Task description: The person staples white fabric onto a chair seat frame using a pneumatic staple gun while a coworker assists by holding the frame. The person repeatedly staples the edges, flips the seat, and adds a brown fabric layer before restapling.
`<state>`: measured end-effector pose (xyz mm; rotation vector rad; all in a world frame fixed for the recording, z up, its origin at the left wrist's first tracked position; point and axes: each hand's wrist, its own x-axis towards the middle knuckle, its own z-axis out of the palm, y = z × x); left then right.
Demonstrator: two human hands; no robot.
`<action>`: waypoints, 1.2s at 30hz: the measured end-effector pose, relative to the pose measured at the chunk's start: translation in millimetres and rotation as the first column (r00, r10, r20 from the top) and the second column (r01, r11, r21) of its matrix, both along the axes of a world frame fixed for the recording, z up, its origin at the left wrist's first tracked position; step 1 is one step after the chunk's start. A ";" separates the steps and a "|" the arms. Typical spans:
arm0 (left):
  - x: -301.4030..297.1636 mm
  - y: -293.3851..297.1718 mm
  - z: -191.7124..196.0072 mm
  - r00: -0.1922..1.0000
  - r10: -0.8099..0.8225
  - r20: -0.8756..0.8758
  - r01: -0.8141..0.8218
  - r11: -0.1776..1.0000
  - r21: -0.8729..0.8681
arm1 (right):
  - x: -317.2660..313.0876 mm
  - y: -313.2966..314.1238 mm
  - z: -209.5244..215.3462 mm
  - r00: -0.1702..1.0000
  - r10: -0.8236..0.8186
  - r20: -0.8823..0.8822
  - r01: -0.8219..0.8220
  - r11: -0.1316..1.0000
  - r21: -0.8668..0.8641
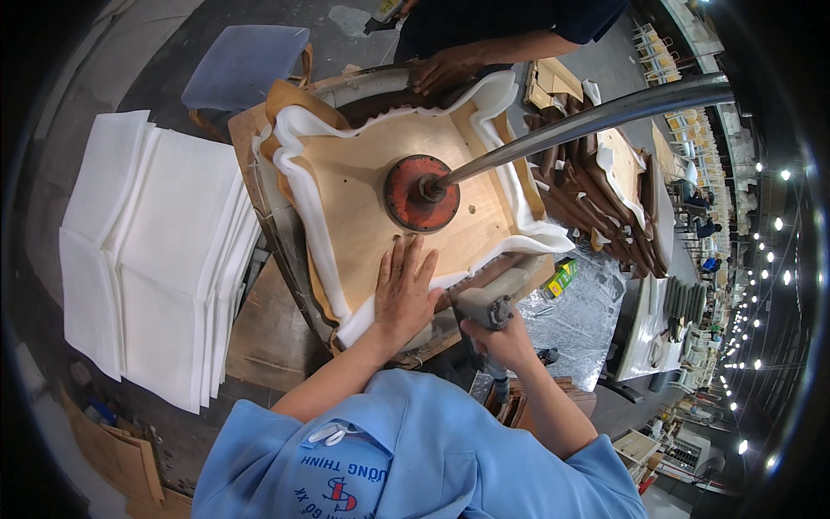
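Observation:
My left hand (401, 290) lies flat with its fingers stretched out on the near edge of a plywood seat panel (359, 208). White foam padding (304, 186) and brown upholstery material (303, 108) rise around the panel's rim. In my right hand (506, 342) is a grey staple gun (486, 307), its nose at the near edge of the seat; where the tip meets the material is hidden. A round red press plate (422, 193) on a metal rod (588, 121) sits against the middle of the panel.
Across from me, a co-worker's hand (450, 67) rests at the far rim. White foam sheets (156, 251) are stacked at left, near a grey-blue chair seat (246, 67). Brown upholstered pieces (596, 190) pile up at right. A green-yellow box (562, 277) lies on a silvery surface (579, 316).

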<state>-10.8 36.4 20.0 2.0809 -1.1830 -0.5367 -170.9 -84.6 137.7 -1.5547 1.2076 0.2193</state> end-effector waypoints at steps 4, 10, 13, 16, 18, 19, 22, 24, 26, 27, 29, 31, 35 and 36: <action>-0.7 -0.4 -0.4 1.000 0.016 -0.002 -0.016 1.000 -0.017 | 6.9 2.0 1.8 0.999 0.036 -0.035 -0.036 0.999 0.002; -0.2 0.0 3.5 1.000 0.021 -0.002 -0.021 1.000 -0.014 | 18.6 5.0 -3.7 0.998 0.059 -0.013 -0.059 0.998 -0.027; 2.0 2.5 4.3 0.999 0.030 0.015 -0.030 0.999 -0.036 | 26.2 7.7 -1.4 0.994 0.113 -0.007 -0.113 0.991 -0.073; 2.9 2.5 4.8 0.999 0.038 -0.007 -0.038 0.999 -0.025 | 22.5 11.4 -0.4 0.996 0.087 -0.001 -0.087 0.995 -0.054; 3.2 4.1 3.4 0.999 0.042 0.015 -0.041 0.998 -0.054 | 17.8 18.7 -0.1 0.998 0.065 -0.017 -0.065 0.998 -0.026; 3.6 5.0 2.5 0.999 0.042 0.026 -0.041 0.997 -0.068 | 18.3 20.0 -2.6 0.997 0.075 -0.017 -0.075 0.996 -0.037; 2.7 4.2 0.9 0.999 0.017 0.034 -0.015 0.997 -0.070 | 17.1 23.3 -5.3 0.997 0.077 -0.022 -0.078 0.996 -0.051; 7.7 3.3 -4.6 1.000 0.017 0.012 -0.017 0.999 -0.051 | 20.5 21.0 -2.2 0.995 0.094 -0.013 -0.095 0.995 -0.028; 18.7 8.6 -12.2 0.996 0.018 -0.084 -0.026 0.995 -0.094 | 15.0 31.3 1.6 0.996 0.090 0.007 -0.089 0.991 -0.104; 26.8 15.4 -14.5 0.986 0.002 -0.168 -0.027 0.989 -0.147 | 7.0 38.8 1.8 0.997 0.078 0.019 -0.075 0.987 -0.142; 36.4 28.0 1.9 0.941 -0.045 -0.336 -0.042 0.969 -0.245 | -21.4 56.1 -16.4 0.987 0.004 0.159 0.029 0.978 -0.205; 50.0 51.8 31.0 0.943 0.012 -0.333 -0.134 0.929 -0.345 | -39.4 72.7 -33.3 0.949 0.002 0.317 0.106 0.940 -0.323; 92.0 110.4 41.5 0.957 0.267 -0.111 -0.288 0.916 -0.281 | -41.1 77.2 -31.7 0.958 0.206 0.198 -0.049 0.802 -0.595; 99.5 123.2 36.8 0.964 0.262 -0.047 -0.264 0.924 -0.275 | -41.9 78.2 -31.2 0.962 0.193 0.191 -0.042 0.800 -0.598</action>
